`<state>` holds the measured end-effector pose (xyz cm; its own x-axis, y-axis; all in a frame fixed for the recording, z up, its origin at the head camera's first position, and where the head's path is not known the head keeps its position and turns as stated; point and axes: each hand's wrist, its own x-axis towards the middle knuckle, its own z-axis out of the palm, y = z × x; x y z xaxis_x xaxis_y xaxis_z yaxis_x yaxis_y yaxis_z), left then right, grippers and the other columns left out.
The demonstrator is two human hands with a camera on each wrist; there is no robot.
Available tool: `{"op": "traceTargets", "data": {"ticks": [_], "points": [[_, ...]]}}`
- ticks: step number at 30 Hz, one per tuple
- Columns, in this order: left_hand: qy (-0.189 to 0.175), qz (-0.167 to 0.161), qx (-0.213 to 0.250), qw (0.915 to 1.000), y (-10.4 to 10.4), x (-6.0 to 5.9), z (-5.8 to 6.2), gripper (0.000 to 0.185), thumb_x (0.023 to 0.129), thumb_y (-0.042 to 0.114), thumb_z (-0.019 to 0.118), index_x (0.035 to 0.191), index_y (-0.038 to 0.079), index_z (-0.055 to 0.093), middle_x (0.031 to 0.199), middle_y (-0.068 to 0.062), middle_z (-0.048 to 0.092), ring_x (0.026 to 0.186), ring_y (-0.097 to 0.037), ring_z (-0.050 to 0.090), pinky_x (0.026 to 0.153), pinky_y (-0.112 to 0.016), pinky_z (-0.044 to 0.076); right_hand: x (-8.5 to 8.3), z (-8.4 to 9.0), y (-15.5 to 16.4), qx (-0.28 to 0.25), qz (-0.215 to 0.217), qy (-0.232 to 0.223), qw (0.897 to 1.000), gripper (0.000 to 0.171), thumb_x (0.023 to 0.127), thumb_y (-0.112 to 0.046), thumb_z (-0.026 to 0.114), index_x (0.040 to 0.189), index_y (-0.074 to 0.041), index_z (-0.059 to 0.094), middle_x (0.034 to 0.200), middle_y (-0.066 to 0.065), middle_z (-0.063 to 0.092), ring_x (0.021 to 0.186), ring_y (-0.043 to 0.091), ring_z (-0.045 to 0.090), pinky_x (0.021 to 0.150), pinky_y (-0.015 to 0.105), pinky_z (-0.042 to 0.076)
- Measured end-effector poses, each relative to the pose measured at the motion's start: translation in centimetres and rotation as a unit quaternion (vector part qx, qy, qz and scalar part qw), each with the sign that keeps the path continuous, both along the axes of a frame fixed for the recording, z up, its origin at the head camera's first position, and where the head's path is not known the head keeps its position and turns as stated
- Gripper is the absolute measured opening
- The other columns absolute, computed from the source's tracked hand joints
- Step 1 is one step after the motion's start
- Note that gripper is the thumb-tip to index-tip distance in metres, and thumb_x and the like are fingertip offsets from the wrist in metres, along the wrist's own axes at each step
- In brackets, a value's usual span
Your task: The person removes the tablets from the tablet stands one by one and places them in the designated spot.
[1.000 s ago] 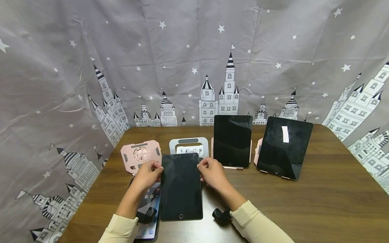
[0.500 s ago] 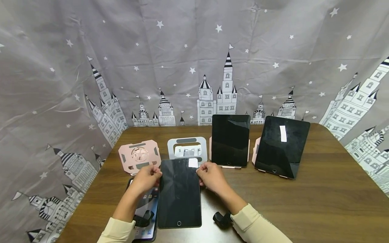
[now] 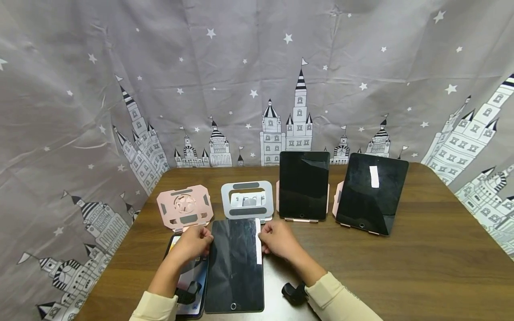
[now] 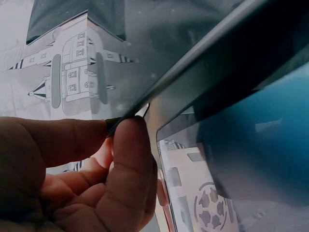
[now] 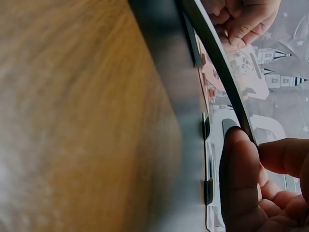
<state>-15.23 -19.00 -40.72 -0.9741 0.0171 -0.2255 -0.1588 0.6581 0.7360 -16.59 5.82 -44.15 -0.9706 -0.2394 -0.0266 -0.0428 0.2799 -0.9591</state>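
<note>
Both hands are on the dark tablet [image 3: 237,263] at the near edge of the wooden table [image 3: 421,267]. The left hand [image 3: 192,243] pinches its upper left edge, thumb and fingers [image 4: 128,159] clamped on the thin rim, as the left wrist view shows close up. The right hand [image 3: 277,238] does the same on the upper right edge, thumb [image 5: 239,179] pressed against the side of the slab and the other fingers curled behind it. The tablet's screen is off and faces up, home button toward the person, with a pale strip of reflection down its right side. Whether its near end rests on the table or hangs just above it, I cannot tell.

Under the left forearm lies a second tablet [image 3: 188,276], lit, with app icons showing; the dark tablet overlaps its right side. Just beyond the held tablet's far edge stands an empty silver stand [image 3: 246,200], and to its left an empty pink stand [image 3: 184,207].

Further right, two more tablets lean upright on pink stands: a black one [image 3: 304,185] right next to the silver stand, and a larger one [image 3: 371,194] with a white sticker near the top. A small black clip-like object [image 3: 292,290] sits by the right sleeve. Behind it all hangs a grey curtain [image 3: 257,80] printed with castles and stars.
</note>
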Motion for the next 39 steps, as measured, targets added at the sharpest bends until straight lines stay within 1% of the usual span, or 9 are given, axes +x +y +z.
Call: {"op": "traceTargets", "data": {"ticks": [5,6,11,18,22,28,33,39], "points": [[0.0,-0.003,-0.007,1.0,0.1,0.4,-0.2,0.013,0.096,0.0,0.054,0.083,-0.002,0.058,0.07,-0.008,0.052,0.061,-0.019,0.054,0.055,-0.03,0.05,0.3,-0.3,0.0,-0.01,0.007,-0.016,1.0,0.021,0.086,0.006,0.058,0.066,-0.001,0.057,0.05,0.003,0.055,0.041,0.006,0.053,0.042,0.019,0.045],[0.0,-0.002,-0.005,1.0,0.2,0.5,-0.3,0.014,0.095,-0.001,0.054,0.082,-0.002,0.058,0.07,-0.007,0.052,0.06,-0.018,0.054,0.055,-0.03,0.049,0.4,-0.4,0.0,-0.008,0.009,-0.019,1.0,0.021,0.086,0.006,0.058,0.067,0.0,0.057,0.05,0.003,0.055,0.041,0.006,0.053,0.042,0.019,0.046],[-0.008,-0.005,-0.021,0.9997,0.3,0.6,-0.7,0.013,0.095,0.0,0.056,0.082,-0.001,0.058,0.072,-0.008,0.052,0.06,-0.019,0.054,0.053,-0.03,0.047,0.6,-0.7,0.2,0.019,0.024,-0.041,0.999,0.02,0.086,0.003,0.058,0.067,-0.001,0.058,0.05,0.002,0.056,0.042,0.006,0.054,0.043,0.02,0.046],[-0.003,-0.014,-0.058,0.9982,0.5,0.6,-1.0,0.012,0.093,0.001,0.06,0.082,0.001,0.057,0.075,-0.009,0.055,0.06,-0.019,0.058,0.054,-0.031,0.052,0.7,-0.7,0.4,0.032,0.041,-0.064,0.997,0.02,0.085,0.004,0.057,0.066,-0.002,0.058,0.051,0.003,0.058,0.044,0.007,0.056,0.043,0.02,0.047],[-0.003,-0.017,-0.068,0.9976,0.5,0.5,-1.0,0.011,0.093,0.002,0.061,0.082,0.001,0.057,0.076,-0.009,0.055,0.059,-0.018,0.059,0.054,-0.03,0.053,0.5,-0.7,0.3,0.038,0.043,-0.075,0.996,0.022,0.086,0.005,0.059,0.065,-0.002,0.057,0.052,0.003,0.058,0.045,0.007,0.057,0.044,0.02,0.048],[-0.01,-0.01,-0.043,0.999,0.2,0.5,-1.1,0.013,0.091,-0.001,0.062,0.081,0.001,0.054,0.076,-0.01,0.052,0.061,-0.021,0.058,0.053,-0.031,0.055,0.4,-0.8,0.0,0.051,0.038,-0.083,0.994,0.023,0.086,0.004,0.06,0.065,-0.004,0.056,0.051,0.004,0.06,0.045,0.008,0.058,0.043,0.019,0.046],[-0.023,-0.005,-0.016,0.9996,0.0,0.4,-1.2,0.012,0.091,-0.003,0.061,0.082,0.0,0.053,0.078,-0.011,0.05,0.063,-0.022,0.057,0.054,-0.032,0.056,0.5,-0.7,-0.1,0.066,0.032,-0.073,0.995,0.022,0.083,0.005,0.058,0.064,-0.006,0.055,0.049,0.002,0.057,0.043,0.007,0.056,0.042,0.019,0.045],[-0.033,-0.007,-0.006,0.9994,0.1,0.3,-1.4,0.011,0.091,-0.003,0.06,0.083,0.0,0.053,0.079,-0.012,0.05,0.064,-0.022,0.056,0.055,-0.032,0.056,0.7,-0.6,-0.1,0.073,0.026,-0.062,0.995,0.023,0.083,0.007,0.058,0.064,-0.005,0.054,0.048,0.002,0.056,0.042,0.007,0.055,0.042,0.019,0.045]]}}
